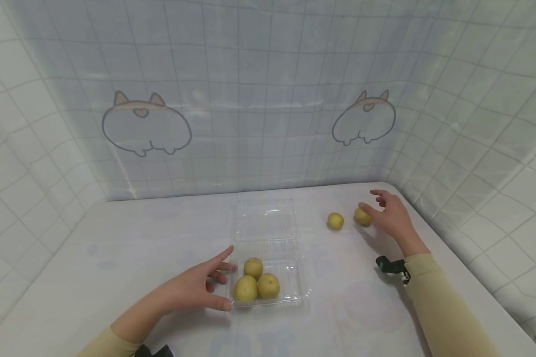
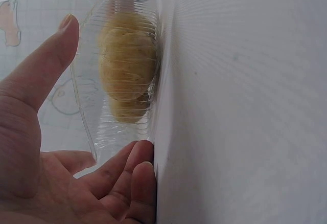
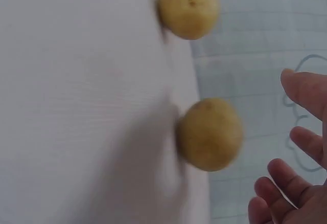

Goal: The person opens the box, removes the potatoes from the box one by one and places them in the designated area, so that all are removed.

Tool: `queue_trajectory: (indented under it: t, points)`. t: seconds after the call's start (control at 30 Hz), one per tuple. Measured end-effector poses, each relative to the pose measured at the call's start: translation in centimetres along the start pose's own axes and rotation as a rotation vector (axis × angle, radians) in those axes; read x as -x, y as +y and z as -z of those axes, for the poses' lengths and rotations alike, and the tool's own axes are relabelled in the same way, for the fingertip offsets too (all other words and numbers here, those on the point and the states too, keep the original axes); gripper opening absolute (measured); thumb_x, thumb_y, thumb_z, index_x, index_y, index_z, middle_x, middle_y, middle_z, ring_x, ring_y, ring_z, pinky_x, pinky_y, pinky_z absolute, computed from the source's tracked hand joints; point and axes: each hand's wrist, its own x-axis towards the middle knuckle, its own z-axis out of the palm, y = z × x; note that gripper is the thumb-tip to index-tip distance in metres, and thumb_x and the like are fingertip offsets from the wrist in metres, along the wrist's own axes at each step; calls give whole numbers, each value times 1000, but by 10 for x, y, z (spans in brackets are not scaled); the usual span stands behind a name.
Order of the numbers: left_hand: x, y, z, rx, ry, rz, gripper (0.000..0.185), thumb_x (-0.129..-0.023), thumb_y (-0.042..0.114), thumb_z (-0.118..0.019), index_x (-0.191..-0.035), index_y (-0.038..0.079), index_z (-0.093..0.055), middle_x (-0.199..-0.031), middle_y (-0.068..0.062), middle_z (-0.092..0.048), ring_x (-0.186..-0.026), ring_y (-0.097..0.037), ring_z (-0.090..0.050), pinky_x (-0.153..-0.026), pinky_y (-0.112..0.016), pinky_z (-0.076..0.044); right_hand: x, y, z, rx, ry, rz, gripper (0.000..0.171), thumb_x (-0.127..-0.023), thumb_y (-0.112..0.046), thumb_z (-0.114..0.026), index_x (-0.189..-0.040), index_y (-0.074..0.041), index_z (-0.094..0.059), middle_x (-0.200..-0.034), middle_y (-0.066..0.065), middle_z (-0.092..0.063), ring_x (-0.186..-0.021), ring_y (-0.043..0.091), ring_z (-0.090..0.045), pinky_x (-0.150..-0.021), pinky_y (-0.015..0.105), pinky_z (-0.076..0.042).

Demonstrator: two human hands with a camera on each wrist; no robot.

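Both hands are being held open: the left hand (image 1: 201,287) is bracing the clear container (image 1: 268,248), and a yellow fruit (image 1: 362,216) is being reached beside the right hand (image 1: 393,215); it should be cupped fully before lifting, lest it roll.

Left hand (image 1: 201,287) spread flat; right hand (image 1: 390,213) open (seemingly loosely curved).
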Motion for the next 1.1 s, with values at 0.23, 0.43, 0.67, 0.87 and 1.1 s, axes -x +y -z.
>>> queue_trajectory:
  t: [0.23, 0.43, 0.67, 0.87, 1.1]
  points:
    - [-1, -1, 0, -3, 1, -5, 112, -75, 39, -87, -160, 23, -17, -142, 1, -53, -113, -18, -54, -88, -38, -47, 1, -19, 18, -96, 71, 54, 73, -91, -52, -65, -143, -5, -46, -133, 22, -50, -122, 39, -47, -99, 55, -41]
    - [-1, -2, 0, -4, 1, -1, 112, -74, 39, -87, -160, 23, -17, -141, 1, -53, -113, -18, -54, -88, -38, -47, 5, -45, 20, -169, 22, 92, 74, -89, -50, -70, -145, -9, -45, -132, 18, -52, -121, 36, -52, -99, 51, -43]
    - [-3, -4, -1, -15, 3, -4, 112, -74, 40, -87, -160, 22, -17, -141, 0, -53, -112, -19, -54, -87, -37, -47, 13, -69, 15, -212, -72, 153, 75, -87, -45, -74, -147, -14, -42, -135, 12, -49, -122, 34, -53, -99, 50, -43]
    - [-3, -4, -2, -10, 4, -5, 112, -74, 40, -87, -160, 21, -17, -141, 0, -53, -112, -19, -54, -87, -37, -47, 21, -86, 10, -233, -141, 189, 72, -87, -44, -75, -145, -13, -44, -138, 10, -49, -123, 33, -54, -98, 49, -45]
    - [-4, -3, -2, -16, 5, -2, 112, -74, 41, -87, -160, 22, -17, -141, 1, -53, -112, -18, -54, -87, -38, -47, 31, -103, 1, -280, -188, 254, 65, -87, -35, -78, -141, -15, -49, -136, 4, -51, -119, 26, -56, -98, 45, -46]
